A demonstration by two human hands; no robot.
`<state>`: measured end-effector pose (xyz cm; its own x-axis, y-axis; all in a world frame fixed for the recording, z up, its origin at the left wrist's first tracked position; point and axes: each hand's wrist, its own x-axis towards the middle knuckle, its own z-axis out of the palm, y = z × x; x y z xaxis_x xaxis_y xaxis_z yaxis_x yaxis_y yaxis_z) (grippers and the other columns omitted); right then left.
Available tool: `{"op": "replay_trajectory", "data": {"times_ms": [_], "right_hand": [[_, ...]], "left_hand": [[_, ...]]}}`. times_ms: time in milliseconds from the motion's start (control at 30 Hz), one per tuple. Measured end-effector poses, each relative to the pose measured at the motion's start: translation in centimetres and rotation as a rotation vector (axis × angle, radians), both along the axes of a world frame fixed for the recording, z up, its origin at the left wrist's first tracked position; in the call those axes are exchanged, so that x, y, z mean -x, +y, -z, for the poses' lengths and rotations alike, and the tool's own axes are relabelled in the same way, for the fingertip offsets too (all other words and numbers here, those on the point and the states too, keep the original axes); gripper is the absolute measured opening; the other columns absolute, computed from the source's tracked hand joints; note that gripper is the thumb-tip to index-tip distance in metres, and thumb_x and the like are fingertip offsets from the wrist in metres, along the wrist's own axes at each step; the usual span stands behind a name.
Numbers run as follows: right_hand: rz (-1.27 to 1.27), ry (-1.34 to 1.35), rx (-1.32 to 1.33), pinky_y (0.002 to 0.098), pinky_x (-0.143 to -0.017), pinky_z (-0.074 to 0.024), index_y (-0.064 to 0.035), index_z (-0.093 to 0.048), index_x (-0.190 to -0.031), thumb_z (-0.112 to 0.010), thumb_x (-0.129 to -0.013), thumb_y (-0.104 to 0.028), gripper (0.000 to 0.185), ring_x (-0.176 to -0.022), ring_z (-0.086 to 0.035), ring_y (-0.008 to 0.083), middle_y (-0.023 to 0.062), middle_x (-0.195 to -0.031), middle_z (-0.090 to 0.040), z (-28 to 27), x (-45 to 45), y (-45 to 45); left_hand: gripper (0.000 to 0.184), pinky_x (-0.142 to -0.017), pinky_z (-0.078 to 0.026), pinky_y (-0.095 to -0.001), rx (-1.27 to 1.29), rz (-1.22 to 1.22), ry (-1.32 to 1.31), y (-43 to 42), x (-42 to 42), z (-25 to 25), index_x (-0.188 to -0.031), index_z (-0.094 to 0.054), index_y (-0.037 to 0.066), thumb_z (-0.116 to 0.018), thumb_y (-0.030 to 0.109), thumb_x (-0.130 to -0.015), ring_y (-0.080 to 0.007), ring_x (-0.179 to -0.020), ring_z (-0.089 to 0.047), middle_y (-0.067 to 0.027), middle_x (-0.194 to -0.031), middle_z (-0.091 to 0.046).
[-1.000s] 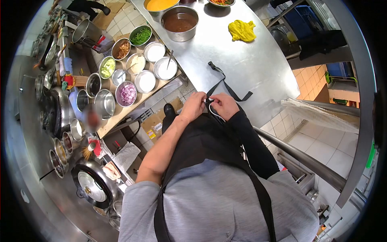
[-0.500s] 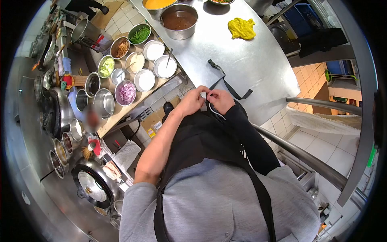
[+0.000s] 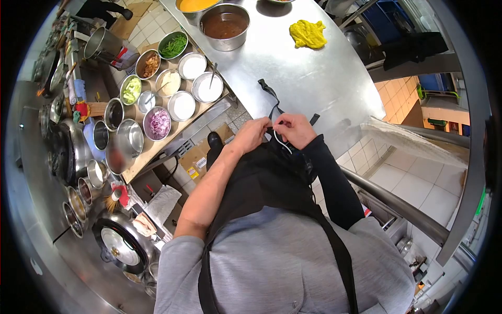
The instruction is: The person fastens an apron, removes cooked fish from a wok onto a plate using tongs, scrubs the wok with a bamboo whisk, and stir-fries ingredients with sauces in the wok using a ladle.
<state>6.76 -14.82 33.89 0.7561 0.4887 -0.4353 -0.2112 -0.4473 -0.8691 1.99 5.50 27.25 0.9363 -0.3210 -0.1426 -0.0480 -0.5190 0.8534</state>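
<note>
Here, in the head view, both hands are brought close together at the centre of the frame, above a black apron (image 3: 251,183). By the right hand (image 3: 294,131), a white cord (image 3: 278,139) is pinched near its upper end between closed fingertips. The fingertips of the left hand (image 3: 252,135) are bunched just beside; whether anything is clamped there cannot be told. Beyond them, at upper centre, a black strap (image 3: 272,93) with a buckle (image 3: 262,82) is laid on the steel table (image 3: 340,68).

The cord could be lost if the pinch is loosened, since it is thin and held only by fingertips; the strap could be snagged at the table's edge if pulled sharply.

A yellow label (image 3: 192,172) is seen on cardboard (image 3: 198,157), left of centre, but its print is too small to be read; no brand can be made out.
</note>
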Motion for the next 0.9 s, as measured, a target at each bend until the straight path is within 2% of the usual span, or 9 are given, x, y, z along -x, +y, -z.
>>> {"op": "replay_trajectory", "data": {"times_ms": [200,300,433,533,633,667,767,867,900], "right_hand": [[0.086,0.145,0.018,0.0241,-0.053,-0.047,-0.0018,-0.071,-0.094,-0.067,-0.095,-0.01,0.009,-0.057,-0.06,0.0077,0.0013,-0.069,-0.065,-2.8,2.1,-2.1],[0.182,0.176,-0.135,0.0225,-0.053,-0.0472,-0.0026,-0.072,-0.1,-0.066,-0.098,-0.008,0.008,-0.062,-0.062,0.0074,0.0016,-0.078,-0.067,-3.3,3.0,-3.4],[0.365,0.067,-0.215,0.0212,-0.058,-0.0476,-0.0032,-0.073,-0.106,-0.067,-0.1,-0.008,0.01,-0.069,-0.062,0.0069,0.003,-0.087,-0.071,-0.4,4.0,-5.7],[0.435,0.054,-0.229,0.0207,-0.06,-0.0474,-0.0037,-0.073,-0.107,-0.067,-0.101,-0.008,0.01,-0.071,-0.061,0.006,0.003,-0.088,-0.072,0.2,4.1,-6.5],[0.449,0.077,-0.231,0.0208,-0.06,-0.0474,-0.0041,-0.072,-0.105,-0.067,-0.1,-0.007,0.008,-0.071,-0.061,0.0054,0.0023,-0.087,-0.072,-0.9,4.6,-6.2],[0.442,0.071,-0.226,0.0209,-0.06,-0.0475,-0.0042,-0.072,-0.104,-0.066,-0.1,-0.006,0.007,-0.071,-0.06,0.0053,0.002,-0.087,-0.071,-1.5,4.5,-5.9],[0.42,0.107,-0.179,0.0231,-0.059,-0.0471,-0.0042,-0.071,-0.101,-0.067,-0.096,-0.004,0.007,-0.068,-0.061,0.007,0.002,-0.083,-0.071,-2.8,5.2,-6.1],[0.342,-0.209,0.051,0.0286,-0.058,-0.0479,-0.003,-0.07,-0.097,-0.066,-0.092,-0.003,0.007,-0.065,-0.059,0.0087,0.0034,-0.076,-0.068,-2.8,7.6,-7.9],[0.3,-0.21,0.208,0.035,-0.059,-0.0496,-0.003,-0.07,-0.093,-0.065,-0.087,-0.003,0.007,-0.062,-0.062,0.0166,0.009,-0.071,-0.066,-3.7,8.4,-8.6]], "left_hand": [[0.016,-0.084,-0.05,-0.0512,-0.081,0.05,-0.112,0.1,-1.0,0.6,-0.106,-0.059,0.002,-0.057,0.0,-0.091,-0.0461,-0.098,-0.064,-0.0226,-0.098,-0.068],[0.02,-0.086,-0.05,-0.0513,-0.142,0.046,-0.117,0.5,-1.3,1.0,-0.108,-0.059,0.002,-0.056,-0.002,-0.089,-0.0456,-0.101,-0.064,-0.0223,-0.103,-0.067],[0.026,-0.09,-0.051,-0.0519,-0.232,0.018,-0.085,0.2,-1.6,-0.6,-0.113,-0.059,0.002,-0.055,-0.004,-0.088,-0.0449,-0.105,-0.064,-0.0212,-0.113,-0.065],[0.033,-0.091,-0.053,-0.0495,-0.088,-0.032,-0.095,-0.8,-1.6,-5.3,-0.116,-0.058,0.003,-0.059,-0.005,-0.084,-0.0427,-0.108,-0.065,-0.0158,-0.118,-0.063],[0.03,-0.088,-0.053,-0.0492,0.183,0.148,-0.123,-2.4,-1.2,-6.3,-0.115,-0.058,0.004,-0.057,-0.004,-0.086,-0.0418,-0.104,-0.065,-0.0144,-0.115,-0.062],[0.029,-0.088,-0.053,-0.0491,0.137,0.159,-0.111,-2.6,-1.2,-5.9,-0.115,-0.058,0.004,-0.057,-0.004,-0.087,-0.0418,-0.103,-0.065,-0.0149,-0.114,-0.062],[0.023,-0.084,-0.052,-0.0497,0.039,0.176,-0.096,-3.0,-0.9,-4.2,-0.11,-0.058,0.004,-0.057,-0.003,-0.089,-0.0422,-0.1,-0.064,-0.0163,-0.111,-0.062],[0.022,-0.086,-0.052,-0.0484,0.012,0.123,-0.092,-2.8,-0.9,-3.3,-0.109,-0.058,0.004,-0.058,-0.003,-0.088,-0.0425,-0.102,-0.064,-0.0174,-0.111,-0.063],[0.02,-0.085,-0.052,-0.0486,0.006,0.091,-0.094,-2.8,-0.8,-3.0,-0.107,-0.058,0.004,-0.057,-0.002,-0.088,-0.0429,-0.101,-0.063,-0.0187,-0.11,-0.063]]}}
